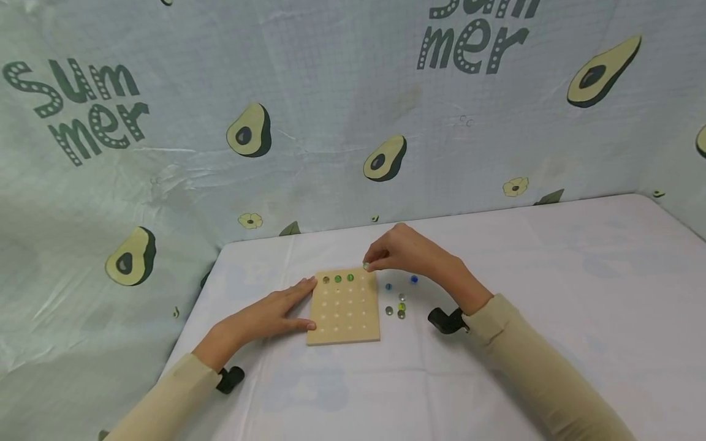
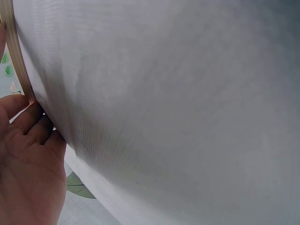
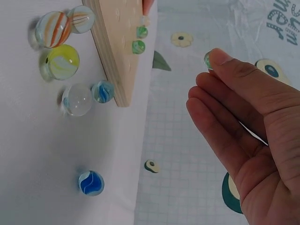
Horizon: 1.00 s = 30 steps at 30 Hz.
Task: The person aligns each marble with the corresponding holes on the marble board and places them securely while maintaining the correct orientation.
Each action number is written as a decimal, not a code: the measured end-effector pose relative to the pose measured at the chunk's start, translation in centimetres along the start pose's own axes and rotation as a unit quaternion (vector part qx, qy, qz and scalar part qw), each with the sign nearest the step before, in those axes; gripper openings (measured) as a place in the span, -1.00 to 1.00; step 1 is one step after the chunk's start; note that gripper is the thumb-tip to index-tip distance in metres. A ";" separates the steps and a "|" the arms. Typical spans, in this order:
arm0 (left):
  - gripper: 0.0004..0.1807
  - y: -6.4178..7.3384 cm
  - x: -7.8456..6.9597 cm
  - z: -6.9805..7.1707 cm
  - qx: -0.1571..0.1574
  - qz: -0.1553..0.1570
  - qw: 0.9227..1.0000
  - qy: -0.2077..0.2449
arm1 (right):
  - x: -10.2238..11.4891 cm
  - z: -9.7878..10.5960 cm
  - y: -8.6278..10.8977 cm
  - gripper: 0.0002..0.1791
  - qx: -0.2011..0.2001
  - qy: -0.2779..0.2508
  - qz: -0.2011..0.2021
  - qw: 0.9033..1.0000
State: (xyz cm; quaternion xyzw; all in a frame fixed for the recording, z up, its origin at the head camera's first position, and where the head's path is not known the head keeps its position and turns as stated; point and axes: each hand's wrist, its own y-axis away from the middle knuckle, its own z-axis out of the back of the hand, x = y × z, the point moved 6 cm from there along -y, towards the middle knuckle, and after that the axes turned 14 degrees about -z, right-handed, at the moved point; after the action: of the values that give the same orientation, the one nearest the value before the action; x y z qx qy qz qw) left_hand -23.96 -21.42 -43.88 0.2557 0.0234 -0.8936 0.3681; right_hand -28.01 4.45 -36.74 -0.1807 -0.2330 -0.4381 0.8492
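A square wooden board [image 1: 343,304] with rows of shallow holes lies on the table. Three marbles sit in its far row: a brownish one [image 1: 326,279] at the left, then a green marble [image 1: 338,278] and another green marble [image 1: 350,277]. My right hand [image 1: 405,250] pinches a greenish clear marble [image 3: 207,60] between thumb and forefinger, above the board's far right corner. My left hand [image 1: 267,315] rests at the board's left edge, fingers extended, fingertips and thumb touching it. In the left wrist view, part of that hand [image 2: 33,154] shows against the board's side.
Right of the board lie several loose marbles: a dark blue one [image 1: 414,279], a light blue one [image 1: 388,286], a yellow-green one [image 3: 63,62], a clear one [image 3: 77,99] and an orange-striped one [image 3: 53,29]. A white cloth covers the table [image 1: 496,263]; a printed curtain [image 1: 331,79] stands behind.
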 end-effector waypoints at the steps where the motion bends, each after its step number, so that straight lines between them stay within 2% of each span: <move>1: 0.12 0.0 0.0 0.0 0.000 0.000 1.000 0.000 | 0.0 0.0 -0.1 -0.89 0.000 -0.002 -0.002 1.000; 15: 0.13 0.1 0.0 0.3 -0.002 0.002 1.000 -0.002 | -0.4 -0.3 -0.8 -0.85 0.008 -0.018 -0.038 0.999; 22: 0.13 0.0 0.0 0.2 -0.002 0.000 1.000 -0.004 | -0.6 -1.0 -1.3 -0.86 0.010 -0.047 -0.033 0.998; 30: 0.14 0.0 0.2 0.1 -0.003 -0.002 1.000 -0.004 | -1.2 -2.0 -1.9 -0.88 0.015 -0.033 -0.059 0.998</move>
State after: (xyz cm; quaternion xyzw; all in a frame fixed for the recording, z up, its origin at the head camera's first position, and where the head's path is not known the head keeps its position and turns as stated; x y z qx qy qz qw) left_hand -24.13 -21.56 -43.90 0.2506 0.0249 -0.8955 0.3669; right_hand -29.71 3.18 -38.84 -0.1681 -0.2780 -0.4771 0.8166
